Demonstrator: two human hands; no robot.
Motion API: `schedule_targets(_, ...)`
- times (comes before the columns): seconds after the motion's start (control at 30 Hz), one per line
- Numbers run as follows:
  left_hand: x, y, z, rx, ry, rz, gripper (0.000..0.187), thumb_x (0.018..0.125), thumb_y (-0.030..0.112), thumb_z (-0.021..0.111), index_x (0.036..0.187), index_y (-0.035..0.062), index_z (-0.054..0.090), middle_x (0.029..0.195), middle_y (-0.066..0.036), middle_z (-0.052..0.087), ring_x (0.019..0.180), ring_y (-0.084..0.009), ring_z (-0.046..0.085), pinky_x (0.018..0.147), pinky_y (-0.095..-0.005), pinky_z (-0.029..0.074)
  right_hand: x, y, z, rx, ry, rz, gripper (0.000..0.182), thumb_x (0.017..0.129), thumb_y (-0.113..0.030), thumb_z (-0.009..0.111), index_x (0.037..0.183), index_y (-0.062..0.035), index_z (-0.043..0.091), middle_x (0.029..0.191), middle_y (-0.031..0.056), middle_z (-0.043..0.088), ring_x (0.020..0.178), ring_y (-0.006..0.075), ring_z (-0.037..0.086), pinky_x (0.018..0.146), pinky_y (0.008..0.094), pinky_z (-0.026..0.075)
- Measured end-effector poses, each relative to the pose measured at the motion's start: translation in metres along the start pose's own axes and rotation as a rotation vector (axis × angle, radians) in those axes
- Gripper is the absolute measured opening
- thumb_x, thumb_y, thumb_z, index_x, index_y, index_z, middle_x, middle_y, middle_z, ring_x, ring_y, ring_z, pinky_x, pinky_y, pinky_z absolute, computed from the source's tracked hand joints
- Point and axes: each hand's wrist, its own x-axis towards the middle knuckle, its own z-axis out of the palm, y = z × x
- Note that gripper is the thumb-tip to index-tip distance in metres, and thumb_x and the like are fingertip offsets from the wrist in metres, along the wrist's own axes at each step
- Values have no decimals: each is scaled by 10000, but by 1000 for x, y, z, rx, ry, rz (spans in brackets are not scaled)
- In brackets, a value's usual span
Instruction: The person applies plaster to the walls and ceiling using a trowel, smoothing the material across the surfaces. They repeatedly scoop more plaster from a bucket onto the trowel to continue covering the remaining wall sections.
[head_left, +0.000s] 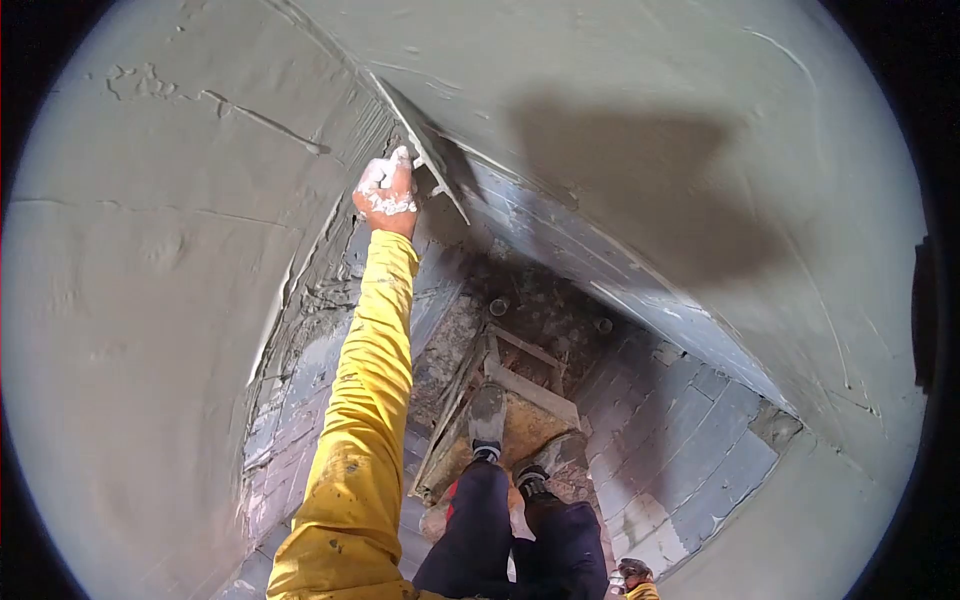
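My left hand [388, 195], smeared with pale plaster, is closed on the handle of a trowel [428, 160]. The trowel's long flat blade shows nearly edge-on, tilted in the corner between two wall faces coated in wet grey plaster. Beside the hand, the left plastered wall [150, 300] has ridges and a ragged edge. My right hand [633, 573] is low in the view near my leg, small and partly cut off; its fingers look curled, and what they hold cannot be made out.
Below, my feet stand on a worn wooden platform [530, 425] with a frame at its far end. Bare grey blockwork [680, 420] shows at the right, under the plastered right wall [840, 250]. Rubble and dirt [540, 300] lie deep in the corner. A dark shadow crosses the right wall.
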Motion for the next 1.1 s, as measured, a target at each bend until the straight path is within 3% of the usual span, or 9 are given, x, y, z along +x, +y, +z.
schedule_targets(0.33, -3, 34, 20, -60, -35, -8, 236, 846, 116, 613, 654, -1, 540, 567, -9, 534, 498, -128, 469, 489, -307, 379, -1, -151, -166, 1705, 55, 1210, 169, 905, -274, 519, 941, -115, 564, 800, 73, 605, 717, 284, 610, 586, 481, 506)
schedule_targets(0.43, -21, 27, 24, 207, -87, 295, 202, 833, 78, 594, 656, 1, 535, 570, -16, 542, 501, -128, 491, 486, -303, 388, -11, -122, -81, 1839, -110, 1207, 314, 908, -320, 514, 1203, -215, 538, 880, 92, 633, 719, 327, 601, 580, 499, 484)
schedule_targets(0.47, -36, 42, 29, -91, -131, -97, 159, 806, 41, 579, 656, 7, 539, 573, -27, 546, 506, -123, 502, 490, -299, 398, -13, -121, -86, 1930, -151, 1215, 381, 887, -340, 532, 1246, -214, 547, 926, 114, 673, 809, 369, 627, 668, 501, 500)
schedule_targets(0.53, -57, 59, 37, -2, -128, 99, 150, 798, 37, 566, 656, 12, 526, 572, -25, 533, 517, -100, 476, 487, -286, 388, -18, -103, -87, 853, -71, 204, 448, 686, -437, 653, 1076, -220, 638, 1029, 64, 662, 901, 313, 627, 816, 424, 495)
schedule_targets(0.6, -78, 74, 46, 22, -140, 233, 163, 803, 46, 582, 661, 11, 512, 571, -17, 513, 541, -75, 452, 483, -275, 373, -29, -108, -95, 154, 137, -149, 447, 628, -481, 716, 992, -224, 683, 1135, 18, 637, 973, 280, 621, 913, 400, 482)
schedule_targets(0.73, -133, 101, 66, -86, -238, -11, 179, 808, 114, 659, 683, 1, 598, 579, -124, 510, 499, -281, 495, 498, -375, 400, -44, -131, -77, 1441, 39, 506, 330, 890, -358, 492, 1147, -168, 573, 1151, 167, 609, 1005, 432, 586, 818, 624, 445)
schedule_targets(0.9, -191, 159, 93, -69, -206, 104, 256, 844, 135, 648, 662, -4, 535, 554, -99, 482, 488, -195, 445, 493, -336, 386, -67, -152, -70, 2025, 34, 824, 291, 918, -305, 456, 1143, -136, 534, 1114, 185, 615, 988, 440, 594, 770, 642, 448)
schedule_targets(0.97, -214, 176, 103, -6, -230, 157, 243, 847, 156, 650, 678, 6, 560, 555, -107, 477, 485, -235, 454, 488, -356, 388, -87, -140, 5, 1738, 69, 550, 435, 791, -270, 582, 1207, -161, 517, 1241, 188, 536, 1135, 417, 501, 824, 688, 397)
schedule_targets(1.1, -271, 196, 130, 296, -321, 551, 191, 844, 166, 639, 681, 76, 597, 607, -113, 495, 526, -260, 509, 478, -380, 390, -99, -179, -31, 1870, 48, 790, 441, 771, -294, 628, 1181, -165, 531, 1283, 131, 529, 1165, 374, 508, 848, 672, 407)
